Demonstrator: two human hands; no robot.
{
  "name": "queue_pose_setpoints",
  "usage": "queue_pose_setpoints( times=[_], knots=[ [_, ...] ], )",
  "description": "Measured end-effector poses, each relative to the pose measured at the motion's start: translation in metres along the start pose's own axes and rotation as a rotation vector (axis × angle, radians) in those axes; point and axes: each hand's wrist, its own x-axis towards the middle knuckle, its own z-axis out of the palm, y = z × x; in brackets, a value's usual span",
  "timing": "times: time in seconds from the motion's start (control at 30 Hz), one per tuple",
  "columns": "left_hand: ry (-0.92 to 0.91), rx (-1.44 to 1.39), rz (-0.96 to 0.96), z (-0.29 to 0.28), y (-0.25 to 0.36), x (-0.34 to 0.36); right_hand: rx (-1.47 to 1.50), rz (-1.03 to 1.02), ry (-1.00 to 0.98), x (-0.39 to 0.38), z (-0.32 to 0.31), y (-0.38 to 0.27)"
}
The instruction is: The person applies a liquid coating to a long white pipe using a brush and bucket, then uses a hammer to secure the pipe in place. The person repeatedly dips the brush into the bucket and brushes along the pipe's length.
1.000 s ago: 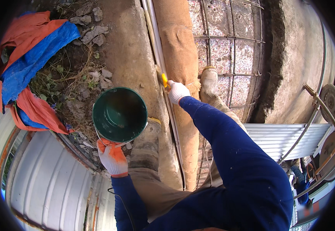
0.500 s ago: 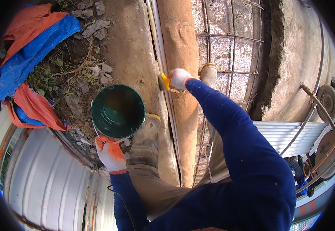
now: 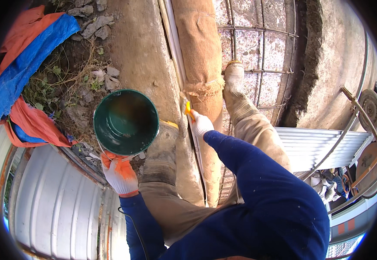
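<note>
While holding a green bucket (image 3: 125,122) over the left edge of the concrete (image 3: 145,56) with the gloved left hand (image 3: 120,174), with fingers closed at the near rim, grips a yellow tool (image 3: 187,108) in the gloved right hand (image 3: 202,125), with fingers wrapped around its handle. Holds the tool at the concrete's right edge, beside the burlap (image 3: 199,47). Stands with left boot (image 3: 160,145) near the bucket, right boot (image 3: 234,77) at the left edge of the rebar mesh (image 3: 263,54).

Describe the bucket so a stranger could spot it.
Find the concrete strip left of the burlap. Over its left edge, the gloved left hand holds the bucket. Its round, dark green mouth sets it apart from the crumpled blue-orange tarp.
</note>
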Motion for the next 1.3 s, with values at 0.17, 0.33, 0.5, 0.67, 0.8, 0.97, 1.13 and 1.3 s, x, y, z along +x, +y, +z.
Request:
queue_pose_setpoints(
  times=[0.17, 0.33, 0.5, 0.67, 0.8, 0.97, 1.13, 1.3],
  knots=[
    [-0.014, -0.005, -0.031, 0.001, -0.005, 0.001, -0.239, 0.053, -0.342, -0.009, 0.005, 0.03],
    [-0.052, 0.006, -0.012, -0.001, -0.005, -0.001, -0.283, -0.023, -0.188, 0.065, -0.068, -0.043],
    [0.022, 0.024, -0.014, 0.0, -0.005, -0.006, 0.083, -0.2, 0.364, 0.099, -0.097, -0.078],
    [0.066, -0.001, 0.005, 0.013, 0.005, -0.005, 0.01, -0.153, 0.241, 0.063, -0.03, -0.022],
    [0.076, -0.005, 0.006, 0.006, 0.009, 0.0, -0.157, 0.039, -0.209, 0.006, 0.021, 0.034],
    [0.021, 0.048, -0.015, 0.012, 0.01, 0.008, -0.288, 0.101, -0.557, 0.015, 0.055, 0.082],
    [-0.07, 0.006, -0.004, 0.002, 0.0, 0.007, -0.164, -0.006, -0.292, 0.071, -0.006, 0.018],
    [-0.08, 0.022, -0.079, 0.02, -0.012, 0.008, -0.037, -0.215, -0.05, 0.074, -0.123, -0.06]
  ],
)
